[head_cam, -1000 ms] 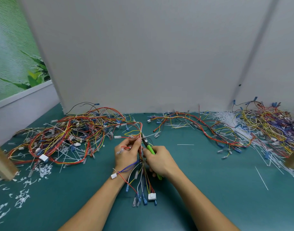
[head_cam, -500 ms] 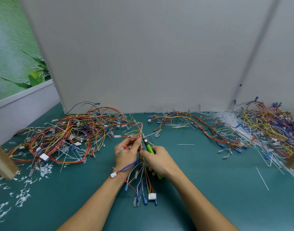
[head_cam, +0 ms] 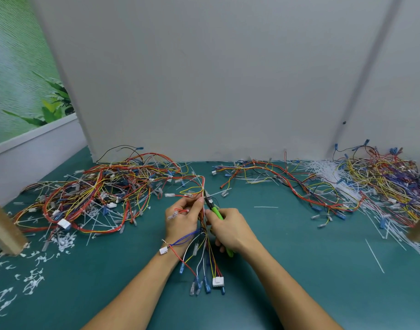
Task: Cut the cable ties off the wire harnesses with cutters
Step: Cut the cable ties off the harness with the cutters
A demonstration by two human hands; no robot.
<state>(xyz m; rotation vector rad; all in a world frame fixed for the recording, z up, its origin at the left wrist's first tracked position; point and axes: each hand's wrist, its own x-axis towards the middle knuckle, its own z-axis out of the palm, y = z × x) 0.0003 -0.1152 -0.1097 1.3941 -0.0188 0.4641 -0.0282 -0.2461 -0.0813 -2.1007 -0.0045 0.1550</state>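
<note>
At the table's centre my left hand (head_cam: 181, 219) pinches a wire harness (head_cam: 205, 256) of red, yellow, blue and white wires. Its connector ends trail toward me across the green mat. My right hand (head_cam: 230, 231) grips green-handled cutters (head_cam: 215, 210). The cutter tip meets the bundle just right of my left fingertips, where a white cable tie (head_cam: 217, 193) sticks out. Whether the jaws are closed on the tie is too small to tell.
A tangled heap of harnesses (head_cam: 97, 198) lies at the left, with cut tie scraps (head_cam: 35, 270) near a wooden post (head_cam: 4, 232). Another harness (head_cam: 287, 184) stretches across the back right beside a mound of wires and white ties (head_cam: 382, 186). A grey panel (head_cam: 216, 79) walls the back.
Both hands stay almost in place at the bundle. The cutter tip has edged slightly closer to the wires by my left fingertips.
</note>
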